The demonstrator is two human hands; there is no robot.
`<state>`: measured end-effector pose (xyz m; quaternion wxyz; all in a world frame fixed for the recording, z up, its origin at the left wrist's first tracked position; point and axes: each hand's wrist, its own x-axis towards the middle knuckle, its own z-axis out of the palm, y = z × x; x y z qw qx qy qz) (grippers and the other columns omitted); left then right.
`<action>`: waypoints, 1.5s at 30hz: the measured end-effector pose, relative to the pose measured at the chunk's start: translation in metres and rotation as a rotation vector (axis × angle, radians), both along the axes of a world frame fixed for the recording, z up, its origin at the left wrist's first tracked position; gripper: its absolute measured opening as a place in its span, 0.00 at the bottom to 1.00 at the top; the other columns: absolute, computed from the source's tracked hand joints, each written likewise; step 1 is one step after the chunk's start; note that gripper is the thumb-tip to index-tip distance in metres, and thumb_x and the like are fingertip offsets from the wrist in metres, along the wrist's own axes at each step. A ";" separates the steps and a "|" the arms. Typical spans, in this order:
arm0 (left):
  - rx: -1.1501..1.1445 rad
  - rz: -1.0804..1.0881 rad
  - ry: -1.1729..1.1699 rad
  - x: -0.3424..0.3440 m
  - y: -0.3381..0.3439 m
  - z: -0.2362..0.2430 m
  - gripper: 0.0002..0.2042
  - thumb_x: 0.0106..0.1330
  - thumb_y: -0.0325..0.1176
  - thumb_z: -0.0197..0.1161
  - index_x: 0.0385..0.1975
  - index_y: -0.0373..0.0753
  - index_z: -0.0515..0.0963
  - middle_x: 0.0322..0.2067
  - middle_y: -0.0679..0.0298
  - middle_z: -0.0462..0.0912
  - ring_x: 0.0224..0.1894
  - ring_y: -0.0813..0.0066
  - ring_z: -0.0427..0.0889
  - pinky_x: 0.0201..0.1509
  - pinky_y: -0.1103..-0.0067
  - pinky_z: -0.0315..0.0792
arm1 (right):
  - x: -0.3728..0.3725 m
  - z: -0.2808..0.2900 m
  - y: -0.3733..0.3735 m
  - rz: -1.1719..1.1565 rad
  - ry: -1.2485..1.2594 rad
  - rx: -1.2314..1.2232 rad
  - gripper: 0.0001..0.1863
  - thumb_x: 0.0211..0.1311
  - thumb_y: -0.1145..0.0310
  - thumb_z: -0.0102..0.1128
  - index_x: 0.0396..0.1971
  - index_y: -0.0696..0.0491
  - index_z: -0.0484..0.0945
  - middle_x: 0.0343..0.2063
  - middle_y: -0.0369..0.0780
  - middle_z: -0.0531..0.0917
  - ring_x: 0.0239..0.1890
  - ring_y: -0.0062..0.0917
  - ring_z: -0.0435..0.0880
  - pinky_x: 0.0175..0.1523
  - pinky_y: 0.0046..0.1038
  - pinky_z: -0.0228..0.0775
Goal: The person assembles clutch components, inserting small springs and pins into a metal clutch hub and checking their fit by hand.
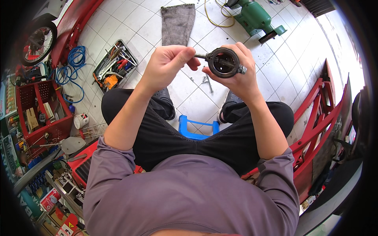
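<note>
My right hand [240, 78] holds a black ring-shaped part [211, 63] with a dark, glossy centre and a nut [242, 70] on its right side. My left hand [169, 63] has its thumb and fingers closed on a threaded metal rod [199, 55] that sticks out from the ring's left side. Below my hands, small loose metal pieces [208, 84] lie on the white tiles, between my feet.
A tool tray [132, 62] is at left, near coiled blue hose [76, 55], a red trolley [51, 129] and a wheel [39, 27]. A grey cloth [177, 21] and green machine [256, 19] lie ahead. A blue stool [197, 135] sits between my legs; red metal frames [315, 110] stand right.
</note>
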<state>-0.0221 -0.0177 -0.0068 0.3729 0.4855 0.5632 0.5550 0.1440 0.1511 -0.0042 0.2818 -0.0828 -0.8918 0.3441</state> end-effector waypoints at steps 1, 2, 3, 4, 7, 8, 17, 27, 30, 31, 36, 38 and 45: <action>-0.022 -0.017 0.040 0.002 0.001 0.001 0.18 0.59 0.31 0.65 0.49 0.36 0.74 0.43 0.61 0.79 0.43 0.79 0.78 0.40 0.82 0.70 | 0.000 0.000 0.000 -0.003 0.003 -0.006 0.20 0.36 0.61 0.78 0.27 0.54 0.77 0.28 0.35 0.79 0.32 0.27 0.75 0.39 0.27 0.68; 0.015 0.071 0.052 0.012 0.005 0.010 0.18 0.60 0.32 0.63 0.50 0.35 0.73 0.43 0.60 0.79 0.43 0.77 0.78 0.41 0.82 0.70 | 0.000 -0.001 0.000 -0.007 0.007 -0.011 0.20 0.36 0.61 0.78 0.27 0.54 0.77 0.28 0.35 0.79 0.32 0.27 0.75 0.39 0.27 0.68; 0.052 0.160 0.067 0.018 0.008 0.017 0.18 0.62 0.33 0.61 0.50 0.34 0.72 0.44 0.59 0.79 0.44 0.76 0.78 0.42 0.83 0.70 | 0.000 -0.001 0.000 -0.010 0.006 -0.006 0.20 0.36 0.61 0.78 0.27 0.54 0.77 0.28 0.35 0.80 0.32 0.27 0.75 0.39 0.27 0.68; 0.111 0.215 0.084 0.020 0.009 0.019 0.20 0.61 0.33 0.62 0.51 0.35 0.71 0.44 0.59 0.79 0.46 0.76 0.77 0.44 0.82 0.70 | 0.000 -0.001 0.001 -0.013 0.005 0.000 0.20 0.36 0.61 0.78 0.27 0.54 0.77 0.28 0.35 0.80 0.32 0.26 0.76 0.39 0.27 0.68; 0.039 0.210 0.067 0.017 0.006 0.022 0.20 0.60 0.36 0.64 0.51 0.34 0.72 0.43 0.60 0.79 0.47 0.77 0.76 0.45 0.83 0.69 | 0.000 0.000 0.001 0.001 0.009 0.009 0.21 0.36 0.61 0.79 0.28 0.54 0.77 0.28 0.34 0.80 0.32 0.26 0.75 0.38 0.27 0.68; 0.029 0.143 0.022 0.011 0.006 0.017 0.19 0.61 0.38 0.64 0.49 0.33 0.73 0.42 0.61 0.79 0.46 0.78 0.75 0.44 0.83 0.69 | 0.000 0.000 0.001 0.007 0.012 0.011 0.21 0.36 0.62 0.79 0.28 0.54 0.77 0.28 0.34 0.80 0.31 0.26 0.75 0.38 0.27 0.68; 0.127 0.384 -0.106 0.029 0.016 0.025 0.13 0.63 0.39 0.63 0.37 0.34 0.80 0.30 0.64 0.83 0.34 0.83 0.79 0.34 0.85 0.70 | -0.001 -0.007 -0.001 0.004 0.048 -0.002 0.24 0.29 0.63 0.77 0.32 0.49 0.77 0.24 0.30 0.74 0.25 0.22 0.74 0.40 0.26 0.57; 0.089 0.213 0.150 0.023 0.008 0.020 0.15 0.62 0.26 0.62 0.48 0.32 0.74 0.39 0.61 0.81 0.39 0.78 0.80 0.41 0.84 0.69 | 0.001 -0.007 0.002 -0.034 0.051 -0.001 0.24 0.31 0.61 0.77 0.33 0.49 0.77 0.25 0.31 0.75 0.25 0.22 0.74 0.41 0.26 0.57; 0.029 0.196 -0.029 0.022 0.006 0.020 0.14 0.64 0.32 0.61 0.46 0.32 0.76 0.36 0.61 0.82 0.37 0.78 0.80 0.41 0.84 0.69 | 0.000 -0.006 0.002 -0.021 0.061 0.005 0.24 0.31 0.59 0.77 0.33 0.49 0.77 0.25 0.31 0.75 0.26 0.22 0.74 0.41 0.26 0.58; 0.009 0.189 -0.089 0.020 0.005 0.020 0.14 0.64 0.34 0.61 0.45 0.33 0.77 0.35 0.61 0.82 0.37 0.78 0.80 0.41 0.84 0.69 | 0.000 -0.006 0.003 -0.013 0.054 0.009 0.24 0.32 0.58 0.78 0.33 0.49 0.77 0.25 0.31 0.76 0.26 0.22 0.74 0.41 0.26 0.58; -0.010 0.213 0.000 0.023 0.004 0.021 0.11 0.64 0.32 0.60 0.41 0.32 0.78 0.36 0.60 0.82 0.38 0.79 0.79 0.41 0.83 0.70 | 0.001 0.001 -0.001 0.001 0.022 0.026 0.21 0.35 0.61 0.79 0.27 0.54 0.77 0.27 0.34 0.79 0.30 0.25 0.75 0.35 0.26 0.68; 0.089 0.239 0.192 0.025 0.006 0.026 0.09 0.64 0.29 0.59 0.40 0.32 0.78 0.37 0.60 0.82 0.40 0.78 0.80 0.42 0.82 0.70 | 0.001 0.002 0.000 -0.004 0.023 0.014 0.21 0.35 0.61 0.79 0.27 0.54 0.77 0.27 0.35 0.79 0.31 0.25 0.75 0.35 0.26 0.68; 0.063 0.348 -0.092 0.032 0.010 0.025 0.11 0.67 0.36 0.56 0.32 0.33 0.79 0.27 0.63 0.81 0.33 0.79 0.79 0.37 0.84 0.70 | 0.000 0.002 -0.001 0.025 0.040 0.006 0.22 0.36 0.61 0.79 0.28 0.55 0.77 0.26 0.35 0.78 0.31 0.25 0.75 0.36 0.26 0.68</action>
